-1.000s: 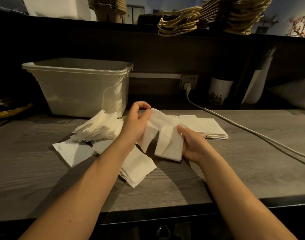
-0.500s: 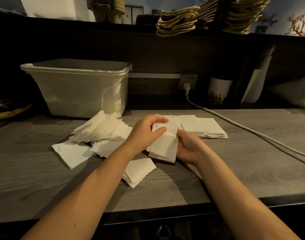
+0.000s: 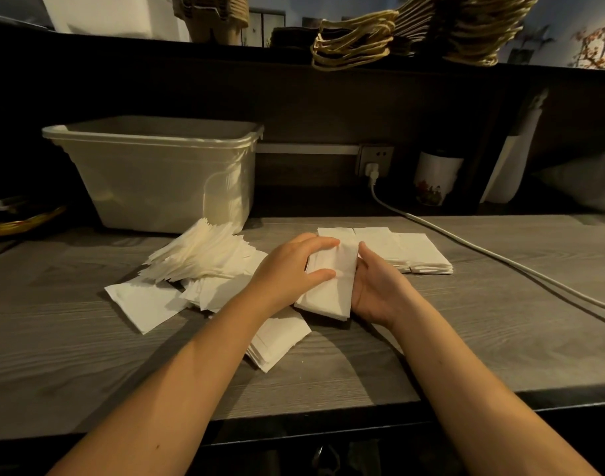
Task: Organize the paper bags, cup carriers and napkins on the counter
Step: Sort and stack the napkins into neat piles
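While both hands met over the middle of the table [image 3: 466, 338], a napkin bundle [image 3: 332, 290] of folded white sheets was held between them. The left hand [image 3: 287, 269] lay over the bundle's left side, its grip closed on it, fingers curled round the far end and thumb pressed on top. The right hand [image 3: 376, 290] cradled the right edge, its grip likewise holding the bundle, thumb upright along the side. A fanned loose heap of napkins [image 3: 198, 255] lay left of the hands, near a pale plastic bin [image 3: 156, 180]. Just behind the hands sat a neat row of stacked napkins [image 3: 414, 250]. Another stack [image 3: 280, 341] lay under the left forearm. Paper bags [image 3: 352, 42] rested on the shelf above, and a white cable [image 3: 466, 249] crossed the table at the right.
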{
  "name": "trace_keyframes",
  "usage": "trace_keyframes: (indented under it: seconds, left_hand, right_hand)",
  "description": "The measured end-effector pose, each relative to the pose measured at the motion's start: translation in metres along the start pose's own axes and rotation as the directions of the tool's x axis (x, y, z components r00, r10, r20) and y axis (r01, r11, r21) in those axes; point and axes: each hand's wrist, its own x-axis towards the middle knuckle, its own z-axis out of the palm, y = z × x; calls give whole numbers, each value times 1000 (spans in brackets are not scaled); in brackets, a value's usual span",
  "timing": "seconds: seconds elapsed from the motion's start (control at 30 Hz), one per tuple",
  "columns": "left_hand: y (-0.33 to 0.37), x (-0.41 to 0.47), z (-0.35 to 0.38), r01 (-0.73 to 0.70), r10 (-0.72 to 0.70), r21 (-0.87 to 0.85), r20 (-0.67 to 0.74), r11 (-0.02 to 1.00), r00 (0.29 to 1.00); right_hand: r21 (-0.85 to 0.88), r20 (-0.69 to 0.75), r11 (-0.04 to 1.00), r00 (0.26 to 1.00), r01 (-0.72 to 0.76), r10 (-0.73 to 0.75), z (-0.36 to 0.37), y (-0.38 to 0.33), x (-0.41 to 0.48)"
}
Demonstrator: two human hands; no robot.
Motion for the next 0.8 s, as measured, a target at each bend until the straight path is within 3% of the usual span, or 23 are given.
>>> trace_keyframes:
  seconds: [0.17, 0.33, 0.43, 0.6, 0.8]
  left_hand:
    - [-5, 1, -1, -36, 36, 6, -45, 999, 998]
    - [-23, 7, -15, 175, -153, 74, -233, 982, 960]
    - [-36, 5, -19, 262, -231, 185, -173, 947, 957]
    - [-41, 4, -12, 267, -331, 434, 78, 861, 940]
    - [-43, 7, -8, 318, -347, 427, -10, 847, 938]
  right_hand:
    - [-59, -28, 998, 999, 25, -26, 4, 0, -6]
    - [-31, -159, 997, 984, 77, -81, 5, -3, -5]
    - [14, -212, 996, 974, 90, -85, 3, -4, -3]
    - [20, -221, 994, 970, 104, -97, 3, -5, -4]
    - [-43, -201, 996, 976, 81, -88, 6, -5, -7]
